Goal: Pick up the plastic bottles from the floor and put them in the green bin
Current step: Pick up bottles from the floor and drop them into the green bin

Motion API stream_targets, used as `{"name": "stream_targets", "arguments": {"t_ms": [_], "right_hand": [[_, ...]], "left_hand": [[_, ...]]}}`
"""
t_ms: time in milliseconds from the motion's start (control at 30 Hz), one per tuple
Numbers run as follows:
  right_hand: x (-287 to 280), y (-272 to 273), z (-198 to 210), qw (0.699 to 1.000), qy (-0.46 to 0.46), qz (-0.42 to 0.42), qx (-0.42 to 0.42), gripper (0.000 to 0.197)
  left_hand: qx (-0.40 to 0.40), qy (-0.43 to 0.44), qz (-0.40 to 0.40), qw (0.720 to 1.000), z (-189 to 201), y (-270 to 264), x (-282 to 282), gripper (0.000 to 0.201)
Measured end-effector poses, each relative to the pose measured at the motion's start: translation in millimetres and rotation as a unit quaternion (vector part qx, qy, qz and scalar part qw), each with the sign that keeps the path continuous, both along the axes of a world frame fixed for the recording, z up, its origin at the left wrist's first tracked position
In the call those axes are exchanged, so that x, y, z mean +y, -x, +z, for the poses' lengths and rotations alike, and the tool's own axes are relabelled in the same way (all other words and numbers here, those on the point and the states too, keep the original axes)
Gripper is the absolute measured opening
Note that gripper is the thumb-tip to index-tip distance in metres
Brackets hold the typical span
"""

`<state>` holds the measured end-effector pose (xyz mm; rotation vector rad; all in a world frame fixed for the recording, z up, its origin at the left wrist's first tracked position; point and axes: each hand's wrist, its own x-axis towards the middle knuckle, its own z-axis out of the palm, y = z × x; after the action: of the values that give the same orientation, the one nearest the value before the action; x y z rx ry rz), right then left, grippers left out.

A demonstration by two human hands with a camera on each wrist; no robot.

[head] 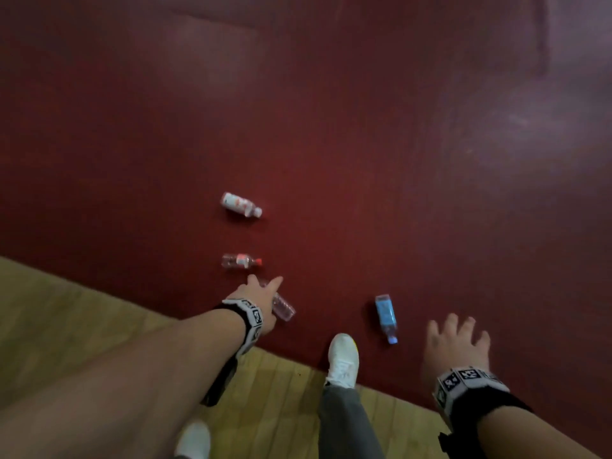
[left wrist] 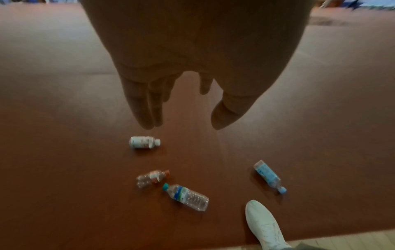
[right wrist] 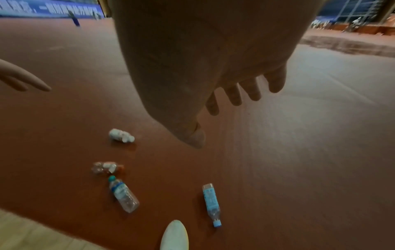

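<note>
In the head view we held our left hand (head: 256, 301) out over the red floor (head: 364, 144), its fingers (head: 275, 282) straight and released, grasping nothing; a clear bottle (head: 284, 308) lay on the floor partly hidden under that hand, though we could not tell here whether the hand touched it. Just beyond those fingers lay a red-capped bottle (head: 241, 261), and farther beyond it a white bottle (head: 240, 204). Our right hand (head: 458, 342) hung with fingers spread and released, and a blue-labelled bottle (head: 386, 318) lay on its side to the left of it, near our white shoe (head: 343, 359). In the left wrist view the fingers (left wrist: 145, 108) pointed down, loose and clear of everything; the white bottle (left wrist: 144, 142) lay just past their tips, the red-capped bottle (left wrist: 152, 178) and the clear bottle (left wrist: 186, 197) nearer the wrist, almost touching each other, the blue-labelled bottle (left wrist: 269, 175) well apart toward the thumb side. In the right wrist view the fingers (right wrist: 252, 91) were spread and held nothing; all four bottles lay on the floor below and left of them, the blue-labelled bottle (right wrist: 211, 203) nearest. The green bin showed in none of the views.
</note>
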<state>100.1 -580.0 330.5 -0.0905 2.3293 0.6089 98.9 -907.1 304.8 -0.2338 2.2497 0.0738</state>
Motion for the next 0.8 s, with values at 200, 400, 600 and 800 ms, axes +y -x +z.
{"name": "stream_targets", "arguments": {"t_ms": [200, 400, 600, 800], "right_hand": [[27, 16, -131, 0.996, -0.046, 0.015, -0.075, 0.068], [56, 3, -225, 0.990, -0.071, 0.031, -0.121, 0.069], [77, -15, -295, 0.978, -0.086, 0.072, -0.174, 0.071], [91, -17, -345, 0.962, -0.114, 0.076, -0.238, 0.076]], "left_hand": [[-0.066, -0.029, 0.016, 0.997, -183, 13, 20, 0.090], [-0.133, -0.047, 0.069, 0.988, -308, -4, 25, 0.091], [-0.146, -0.061, 0.169, 0.973, -391, -9, 27, 0.098], [-0.109, -0.042, 0.264, 0.958, -448, 4, 28, 0.089]]}}
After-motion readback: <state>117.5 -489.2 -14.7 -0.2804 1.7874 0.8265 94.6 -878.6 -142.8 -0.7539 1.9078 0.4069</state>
